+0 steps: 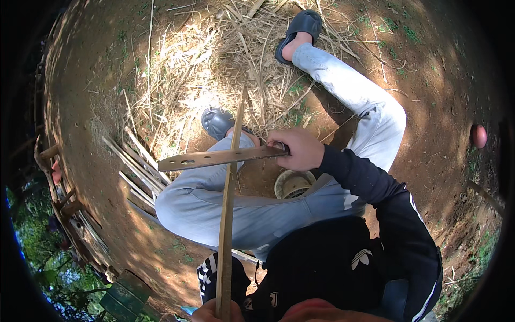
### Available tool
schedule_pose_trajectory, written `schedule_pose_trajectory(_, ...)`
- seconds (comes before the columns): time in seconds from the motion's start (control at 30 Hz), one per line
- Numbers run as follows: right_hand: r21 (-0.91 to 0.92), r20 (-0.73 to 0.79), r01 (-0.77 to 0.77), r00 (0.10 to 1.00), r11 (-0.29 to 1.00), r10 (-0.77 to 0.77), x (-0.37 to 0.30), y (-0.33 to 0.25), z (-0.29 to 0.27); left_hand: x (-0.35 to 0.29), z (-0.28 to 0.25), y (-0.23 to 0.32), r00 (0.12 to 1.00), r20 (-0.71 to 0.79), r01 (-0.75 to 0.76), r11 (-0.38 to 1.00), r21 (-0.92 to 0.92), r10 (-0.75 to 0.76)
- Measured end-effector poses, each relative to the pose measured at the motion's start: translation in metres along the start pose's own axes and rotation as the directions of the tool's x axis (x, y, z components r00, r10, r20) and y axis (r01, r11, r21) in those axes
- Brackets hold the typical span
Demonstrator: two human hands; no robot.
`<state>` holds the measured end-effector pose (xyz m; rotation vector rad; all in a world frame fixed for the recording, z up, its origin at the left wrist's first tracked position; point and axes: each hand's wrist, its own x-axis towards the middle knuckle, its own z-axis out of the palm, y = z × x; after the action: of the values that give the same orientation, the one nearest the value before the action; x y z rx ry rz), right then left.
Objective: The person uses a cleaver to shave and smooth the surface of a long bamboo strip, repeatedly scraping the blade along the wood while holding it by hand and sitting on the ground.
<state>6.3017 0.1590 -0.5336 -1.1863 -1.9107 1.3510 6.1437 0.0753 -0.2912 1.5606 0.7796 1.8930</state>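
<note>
My right hand point(303, 149) is closed round the dark handle of a long flat machete point(206, 158), whose blade has several holes in it. The blade points left and crosses a long split bamboo strip point(226, 231), appearing to touch it above my lap. At the lower edge, my left hand point(217, 311) is closed round the near end of that strip. From there the strip runs up and away between my legs. Part of the left hand is cut off by the picture's edge.
Pale shavings point(214, 64) cover the ground ahead, round my sandalled feet. Cut strips point(140, 166) lie in a bundle beside my left knee. A round container point(294, 183) stands between my legs. A reddish ball-shaped thing point(478, 136) is far right; a wooden frame point(67, 201) stands at left.
</note>
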Motion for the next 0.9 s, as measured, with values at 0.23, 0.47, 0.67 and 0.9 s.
schedule_pose_trajectory(0.23,-0.248,0.169,0.128,0.982,0.960,-0.088,0.006,-0.034,-0.026,-0.018,-0.012,0.002,0.992,-0.114,0.049,0.998,0.032,-0.045)
schedule_pose_trajectory(0.47,-0.217,0.138,0.018,0.990,0.976,0.012,0.011,-0.020,-0.006,-0.013,-0.023,0.000,0.988,-0.138,0.074,0.996,0.041,-0.068)
schedule_pose_trajectory(0.67,-0.127,0.116,0.226,0.970,0.966,-0.212,0.006,-0.020,-0.002,-0.017,-0.020,0.003,0.984,-0.166,0.072,0.996,0.043,-0.064)
schedule_pose_trajectory(0.9,-0.117,0.100,0.345,0.937,0.931,-0.335,-0.012,-0.059,0.006,-0.022,-0.024,0.014,0.981,-0.184,0.072,0.997,0.039,-0.064)
